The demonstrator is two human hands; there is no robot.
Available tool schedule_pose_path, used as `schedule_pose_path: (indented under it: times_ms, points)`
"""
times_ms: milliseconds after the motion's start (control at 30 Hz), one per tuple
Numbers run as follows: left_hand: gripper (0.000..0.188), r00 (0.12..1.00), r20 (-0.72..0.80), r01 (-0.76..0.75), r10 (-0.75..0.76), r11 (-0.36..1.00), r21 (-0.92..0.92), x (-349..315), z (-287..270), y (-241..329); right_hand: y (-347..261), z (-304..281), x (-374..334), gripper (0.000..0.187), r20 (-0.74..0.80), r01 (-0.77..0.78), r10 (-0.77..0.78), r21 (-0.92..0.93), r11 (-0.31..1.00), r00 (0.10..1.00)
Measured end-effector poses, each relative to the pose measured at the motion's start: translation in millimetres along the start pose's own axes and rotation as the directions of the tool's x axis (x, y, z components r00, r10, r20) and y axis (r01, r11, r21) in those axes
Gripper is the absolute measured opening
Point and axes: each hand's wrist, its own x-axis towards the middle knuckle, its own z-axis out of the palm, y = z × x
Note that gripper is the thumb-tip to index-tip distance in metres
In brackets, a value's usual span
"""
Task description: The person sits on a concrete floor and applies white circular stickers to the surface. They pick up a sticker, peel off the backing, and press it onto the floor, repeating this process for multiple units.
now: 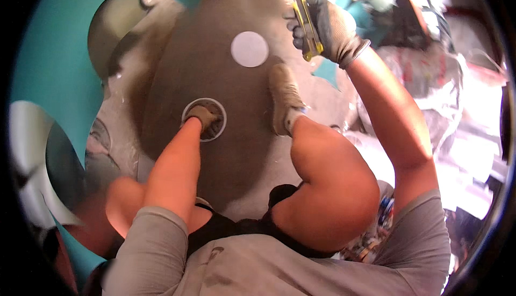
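My right hand [327,30], in a grey and dark work glove, is raised at the upper right and closed round a yellow utility knife [305,24]. My left hand [202,116], also gloved, is down inside a white-rimmed round opening [223,117]. Whether this is a container or a hole I cannot tell, and the fingers are hidden. A dark grey-brown sheet [215,73] spreads below both hands. On it, beyond my left hand, lies a flat white disc [249,49].
Teal sheeting [64,54] with rounded cut-outs stands along the left. My light-coloured shoe [285,97] rests by the dark sheet's right side. Whitish plastic bags [424,76] and mixed clutter fill the right, with small coloured scraps [384,213] beside my right leg.
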Motion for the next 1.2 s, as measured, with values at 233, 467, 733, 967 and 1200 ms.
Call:
schedule_pose_path:
  times_ms: [233, 467, 733, 967, 1200]
  points:
    - [0.082, 0.983, 0.153, 0.110, -0.103, 0.993, -0.037, -21.7, -21.7, 14.9, 3.3, 116.6, 141.0, 0.049, 0.432, -0.411, 0.180, 0.531, 0.741, 0.884]
    - [0.070, 0.980, -0.022, 0.172, -0.198, 0.892, -0.418, -35.5, 10.8, -6.1, 16.0, 158.6, 217.4, 0.040, 0.735, -0.437, 0.273, 0.035, 0.899, 0.621]
    - [0.050, 0.786, -0.131, -0.402, -0.604, -0.339, -0.850, -6.7, 94.9, 20.1, -19.7, 280.6, 223.8, 0.040, 0.989, 0.645, 0.097, -0.147, 0.750, 0.111]
    - [0.053, 0.710, 0.040, -0.448, -0.704, -0.495, -0.744, -17.1, 66.3, 19.9, -6.1, 421.7, 168.1, 0.042, 0.901, 0.973, 0.396, 0.102, 0.207, -0.179]
    - [0.054, 0.712, 0.079, -0.478, -0.697, -0.565, -0.673, 12.8, 73.5, 14.2, 48.4, 539.2, 55.2, 0.052, 0.610, 0.854, 0.676, 0.518, 0.054, -0.413]
